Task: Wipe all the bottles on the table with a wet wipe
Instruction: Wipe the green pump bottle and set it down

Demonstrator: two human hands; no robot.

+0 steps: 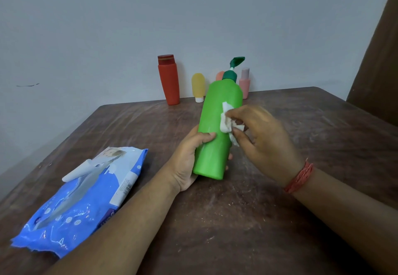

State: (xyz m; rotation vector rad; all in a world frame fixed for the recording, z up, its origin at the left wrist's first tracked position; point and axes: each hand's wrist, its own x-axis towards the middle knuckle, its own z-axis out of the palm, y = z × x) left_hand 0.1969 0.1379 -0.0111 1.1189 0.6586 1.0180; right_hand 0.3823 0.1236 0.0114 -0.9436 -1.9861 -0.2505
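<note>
A tall green pump bottle (217, 111) is held tilted above the middle of the brown table (237, 221). My left hand (189, 158) grips its lower body from the left. My right hand (262, 136) pinches a crumpled white wet wipe (226, 121) and presses it against the bottle's right side. Along the table's far edge by the wall stand a red bottle (169, 80), a small yellow bottle (198, 87) on its white cap, a pink bottle (245, 83), and an orange one (219, 76) mostly hidden behind the green bottle.
A blue pack of wet wipes (86, 199) lies on the table at the near left with its flap lifted. A grey wall rises right behind the bottles. Something dark brown (377, 59) stands at the far right beyond the table.
</note>
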